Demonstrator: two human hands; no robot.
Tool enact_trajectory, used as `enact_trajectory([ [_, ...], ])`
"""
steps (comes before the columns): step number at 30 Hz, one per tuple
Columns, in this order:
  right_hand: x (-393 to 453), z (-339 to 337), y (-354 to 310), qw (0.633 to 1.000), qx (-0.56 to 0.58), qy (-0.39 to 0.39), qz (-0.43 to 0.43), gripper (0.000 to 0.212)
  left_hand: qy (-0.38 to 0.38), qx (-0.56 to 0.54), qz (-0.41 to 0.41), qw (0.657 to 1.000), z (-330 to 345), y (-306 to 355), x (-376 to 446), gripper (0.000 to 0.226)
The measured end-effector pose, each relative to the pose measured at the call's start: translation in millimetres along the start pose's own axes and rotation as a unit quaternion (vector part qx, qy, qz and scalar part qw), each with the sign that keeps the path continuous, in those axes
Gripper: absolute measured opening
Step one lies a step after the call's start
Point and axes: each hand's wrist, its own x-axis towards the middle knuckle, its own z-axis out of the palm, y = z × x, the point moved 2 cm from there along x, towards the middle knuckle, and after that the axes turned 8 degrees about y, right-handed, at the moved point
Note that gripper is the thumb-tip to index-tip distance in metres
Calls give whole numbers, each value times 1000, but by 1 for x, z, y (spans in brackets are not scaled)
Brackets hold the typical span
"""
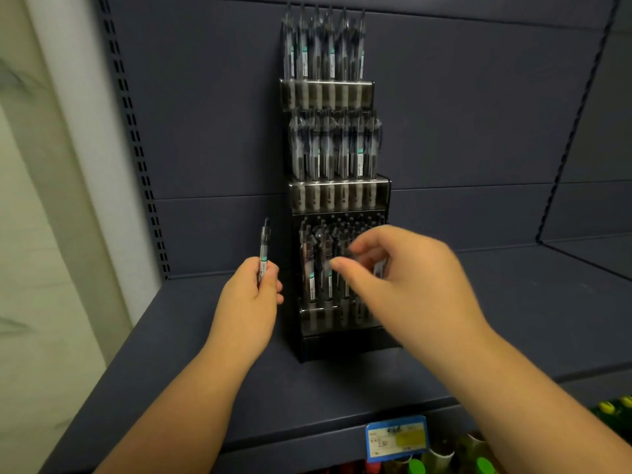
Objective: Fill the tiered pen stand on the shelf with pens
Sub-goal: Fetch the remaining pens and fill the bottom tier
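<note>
Head view, only one. R hand (403,282) is motion-blurred in front of the bottom tier; fingers curled in at the pen tops there, thumb and forefinger close together, but can't tell if they pinch a pen or just touch. It hides the right part of that tier, so the pen count there is unclear. Both forearms run out of frame at the bottom edge.

Tiered pen stand (337,94), dark w/ clear front walls, sits upright on the shelf (191,354) against the dark back panel (478,114). Three tiers, stepped: top row of pens (323,46) standing upright, approx. six across, tips cut close to the frame top. Middle row (335,148) also full across, upright. Bottom row (316,268) has pens at left and centre, upright, w/ teal bands; more dark pen tops behind them, hard to separate. Labels on barrels too small to read.

L hand (248,302) is just left of the stand, apart from it, fingers wrapped round the lower end of a single pen (264,249) held upright, clip end up.

Slotted upright (136,159) at left of the back panel. Pale wall (41,200) beyond. On the shelf's front edge a blue price tag (396,437) w/ yellow patch, text unreadable. Below it, green and red caps (415,466), partly cut off.
</note>
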Motion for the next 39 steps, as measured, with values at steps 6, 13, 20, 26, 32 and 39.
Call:
enact_trajectory([
  [6,-12,51,-37,993,30,-88,-79,24,-4,-32,31,999,-7,10,-3,19],
  [13,9,64,-55,996,42,-67,-41,51,-3,-151,11,989,-9,16,-7,19],
  [20,21,66,-57,996,61,-57,-24,25,-16,-111,49,992,-11,23,-9,28],
  [26,21,66,-59,995,82,-36,-46,19,5,-48,78,996,-10,14,-3,15],
  [32,32,21,-45,978,168,104,-61,8,8,-31,57,998,-8,16,-7,17],
  [39,42,-66,17,963,179,200,-9,11,18,-37,24,999,-4,7,-4,18],
])
